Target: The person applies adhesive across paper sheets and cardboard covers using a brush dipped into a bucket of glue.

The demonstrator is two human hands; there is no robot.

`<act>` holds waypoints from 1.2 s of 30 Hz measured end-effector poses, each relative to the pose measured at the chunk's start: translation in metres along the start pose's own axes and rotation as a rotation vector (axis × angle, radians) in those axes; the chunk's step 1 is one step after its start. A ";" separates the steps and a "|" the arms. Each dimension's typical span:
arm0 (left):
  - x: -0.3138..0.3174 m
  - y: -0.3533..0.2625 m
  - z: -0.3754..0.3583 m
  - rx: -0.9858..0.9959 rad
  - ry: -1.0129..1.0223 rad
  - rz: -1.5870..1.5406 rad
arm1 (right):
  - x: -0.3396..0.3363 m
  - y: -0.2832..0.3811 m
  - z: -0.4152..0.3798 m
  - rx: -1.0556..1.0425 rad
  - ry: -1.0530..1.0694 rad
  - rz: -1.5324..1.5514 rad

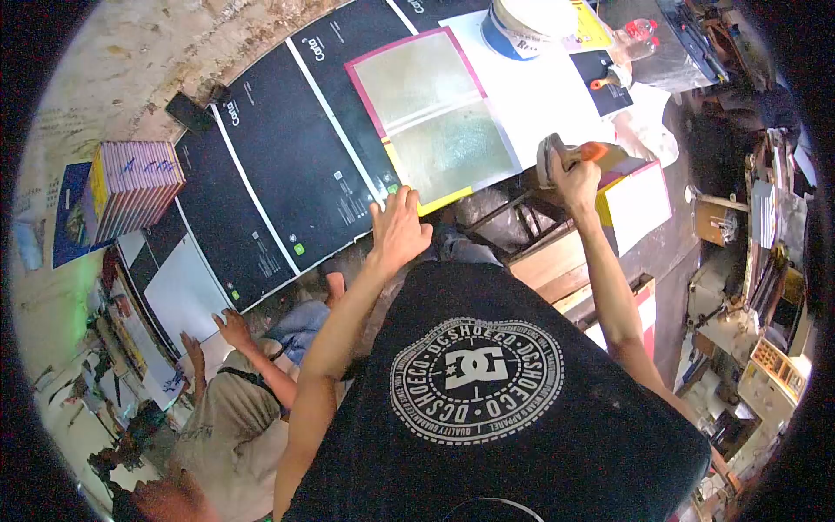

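Observation:
My left hand (400, 233) has its fingers spread at the lower left corner of a framed sheet (435, 113), which has pink and yellow edges and two pale grey-green panels. My right hand (576, 178) is closed around a brush (593, 152) with an orange handle, held past the table's right front edge. A grey, wet-looking part shows beside my fingers at the brush. Under the framed sheet are black printed boards (287, 148) and a white sheet (539, 100).
A white and blue bucket (513, 39) stands at the back. A book stack (139, 187) is at the left. Another person's hands (230, 329) rest near a white board (183, 291). A bottle (639, 35) and second brush (604, 83) lie right.

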State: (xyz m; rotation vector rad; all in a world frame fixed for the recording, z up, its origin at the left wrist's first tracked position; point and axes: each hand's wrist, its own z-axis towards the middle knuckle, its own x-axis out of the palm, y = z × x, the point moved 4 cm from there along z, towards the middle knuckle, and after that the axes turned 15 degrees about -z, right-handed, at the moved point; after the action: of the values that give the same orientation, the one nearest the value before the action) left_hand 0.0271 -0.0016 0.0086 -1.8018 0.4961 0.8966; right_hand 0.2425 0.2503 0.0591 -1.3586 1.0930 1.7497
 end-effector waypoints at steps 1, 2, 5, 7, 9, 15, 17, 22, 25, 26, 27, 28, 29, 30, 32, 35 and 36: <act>0.001 0.000 -0.002 -0.014 0.014 -0.003 | -0.006 0.014 0.000 -0.001 -0.073 0.093; 0.000 -0.001 -0.001 -0.006 0.014 0.001 | -0.002 0.042 -0.003 -0.037 -0.105 0.294; -0.005 -0.008 0.006 -0.056 0.094 0.036 | 0.092 0.110 -0.004 -0.113 0.052 0.444; -0.007 -0.013 0.011 -0.053 0.076 0.037 | 0.107 0.153 -0.007 -0.257 0.226 0.365; -0.010 -0.015 0.013 -0.047 0.094 0.040 | 0.115 0.131 0.027 -0.195 0.269 0.214; -0.014 -0.004 0.016 -0.092 0.108 -0.028 | 0.027 0.051 0.067 -0.047 0.042 0.143; -0.024 0.040 0.039 -0.311 -0.113 -0.380 | 0.016 0.013 0.064 0.029 -0.053 0.360; -0.029 0.102 0.128 -0.460 -0.626 -0.549 | -0.051 0.010 0.034 0.250 -0.311 0.424; -0.024 0.107 0.146 -0.566 -0.540 -0.471 | -0.058 0.009 0.035 0.262 -0.328 0.445; -0.024 0.110 0.147 -0.555 -0.528 -0.471 | -0.056 0.008 0.035 0.262 -0.351 0.449; -0.027 0.114 0.145 -0.585 -0.497 -0.500 | -0.055 0.009 0.036 0.263 -0.371 0.455; -0.031 0.119 0.141 -0.619 -0.468 -0.527 | -0.052 0.011 0.038 0.262 -0.351 0.447; -0.035 0.124 0.136 -0.656 -0.440 -0.552 | -0.049 0.015 0.043 0.259 -0.328 0.441; -0.033 0.134 0.131 -0.639 -0.448 -0.704 | -0.046 0.021 0.050 0.254 -0.310 0.438; -0.038 0.137 0.121 -0.682 -0.351 -1.083 | -0.014 0.044 0.067 0.163 -0.327 0.594; -0.043 0.129 0.112 -0.650 -0.318 -1.199 | 0.042 0.132 0.074 0.081 -0.084 0.782; -0.044 0.130 0.112 -0.641 -0.313 -1.181 | 0.062 0.164 0.072 0.012 -0.044 0.718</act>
State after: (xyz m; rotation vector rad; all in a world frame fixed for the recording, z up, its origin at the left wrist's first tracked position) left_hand -0.1293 0.0463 -0.0604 -1.9850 -1.0913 0.4504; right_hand 0.0535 0.2446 0.0427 -0.9629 1.7002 2.2380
